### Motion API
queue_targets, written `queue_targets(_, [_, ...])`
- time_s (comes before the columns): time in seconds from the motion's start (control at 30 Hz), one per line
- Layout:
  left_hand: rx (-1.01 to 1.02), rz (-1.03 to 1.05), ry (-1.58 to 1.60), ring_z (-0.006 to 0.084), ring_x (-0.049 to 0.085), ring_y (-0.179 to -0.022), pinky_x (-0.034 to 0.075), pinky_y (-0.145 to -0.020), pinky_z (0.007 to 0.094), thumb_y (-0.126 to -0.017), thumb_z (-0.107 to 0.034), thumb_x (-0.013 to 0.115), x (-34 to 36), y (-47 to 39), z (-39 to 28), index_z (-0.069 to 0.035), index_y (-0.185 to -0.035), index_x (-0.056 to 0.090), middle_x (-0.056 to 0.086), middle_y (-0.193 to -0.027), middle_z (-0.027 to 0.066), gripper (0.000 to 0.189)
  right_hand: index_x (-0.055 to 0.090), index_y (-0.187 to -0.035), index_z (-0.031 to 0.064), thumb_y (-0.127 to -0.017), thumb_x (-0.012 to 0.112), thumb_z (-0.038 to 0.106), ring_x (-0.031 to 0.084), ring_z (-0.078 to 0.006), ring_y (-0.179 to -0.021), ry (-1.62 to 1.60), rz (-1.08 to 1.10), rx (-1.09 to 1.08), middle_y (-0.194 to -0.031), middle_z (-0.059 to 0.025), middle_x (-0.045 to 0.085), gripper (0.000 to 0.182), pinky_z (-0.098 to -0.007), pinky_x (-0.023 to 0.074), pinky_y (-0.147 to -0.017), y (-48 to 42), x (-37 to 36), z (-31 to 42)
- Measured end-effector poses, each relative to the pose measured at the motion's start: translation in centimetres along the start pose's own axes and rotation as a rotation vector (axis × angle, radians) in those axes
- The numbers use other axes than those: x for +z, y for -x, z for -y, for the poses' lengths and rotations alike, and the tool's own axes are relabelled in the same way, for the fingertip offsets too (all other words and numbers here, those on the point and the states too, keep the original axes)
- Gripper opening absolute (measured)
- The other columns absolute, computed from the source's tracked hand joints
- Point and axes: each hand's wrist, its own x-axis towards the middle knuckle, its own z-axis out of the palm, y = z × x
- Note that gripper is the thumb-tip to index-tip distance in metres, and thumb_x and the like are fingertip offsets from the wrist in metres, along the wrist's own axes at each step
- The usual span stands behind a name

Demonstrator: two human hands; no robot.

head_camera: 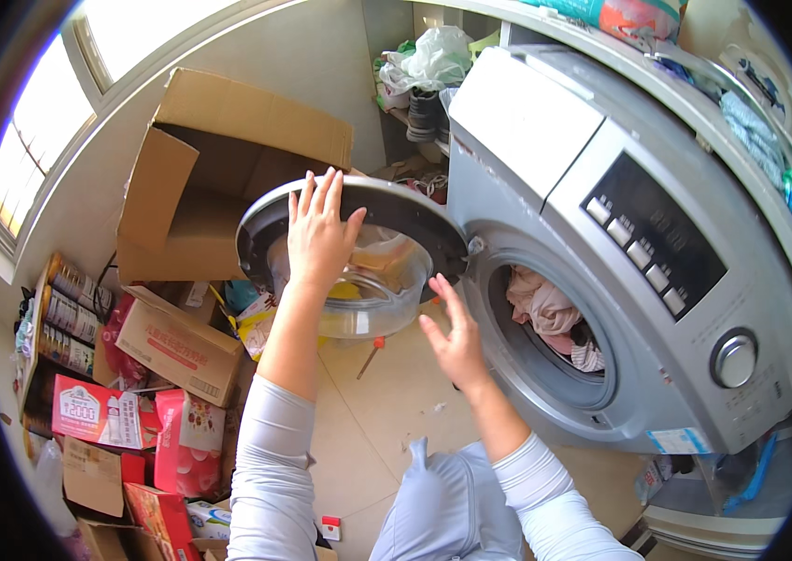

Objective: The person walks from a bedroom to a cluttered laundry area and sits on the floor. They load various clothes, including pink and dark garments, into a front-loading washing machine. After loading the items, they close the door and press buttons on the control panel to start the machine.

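Note:
A front-loading washing machine (620, 231) stands at the right, its round door (262, 210) swung wide. My left hand (320, 235) lies flat on the door's rim and inner face, fingers spread over the upper edge. Close to the door's right side, my right hand (455, 336) is raised with its fingers apart and nothing in it. Light-coloured and striped laundry (546, 305) fills part of the drum, inside the round opening (599, 393). The door's clear glass bowl (375, 319) faces me.
A large cardboard box (248, 105) gapes behind the door. Smaller boxes (178, 343) and red packages (189, 442) crowd the left. A screwdriver-like tool with a red end (370, 357) lies on the tiled floor (361, 414). Shoes (424, 116) and plastic bags (434, 59) occupy a shelf behind.

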Motion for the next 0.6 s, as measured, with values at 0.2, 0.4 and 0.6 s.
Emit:
queue_targets(0.2, [-0.001,0.119,0.007,0.0258,0.046,-0.114,0.028,-0.105,0.0514,-0.079,-0.024,0.063,-1.3,-2.8,0.6,-0.01,-0.113,0.058,0.054,-0.114,0.0054,0.037,0.038,-0.136,0.0046,-0.082,0.061,0.007,0.047,-0.0284,-0.122,0.062,0.095,0.017,-0.13,-0.0151,0.05,0.059,-0.0347,0.0356,-0.102,-2.0,2.6,5.9])
queue_targets(0.4, [-0.15,0.342,0.088,0.0249,0.051,-0.105,0.03,-0.103,0.0537,-0.078,-0.015,0.064,-4.9,-2.8,-0.8,-0.014,-0.103,0.059,0.056,-0.108,0.0027,0.026,0.036,-0.136,0.0039,-0.083,0.059,0.009,0.044,-0.0338,-0.122,0.063,0.183,0.173,-0.131,-0.0189,0.048,0.058,-0.0372,0.0362,-0.101,-1.8,2.8,10.8])
queue_targets(0.6, [-0.246,0.459,0.265,0.0236,0.056,-0.097,0.047,-0.085,0.0328,-0.075,-0.008,0.063,-11.2,0.4,-4.4,-0.015,-0.11,0.062,0.06,-0.108,0.0023,0.036,0.029,-0.138,0.0014,-0.083,0.059,0.012,0.038,-0.0351,-0.127,-0.012,0.187,0.363,-0.137,-0.0229,0.038,0.064,-0.0373,0.0321,-0.104,1.4,2.5,13.5])
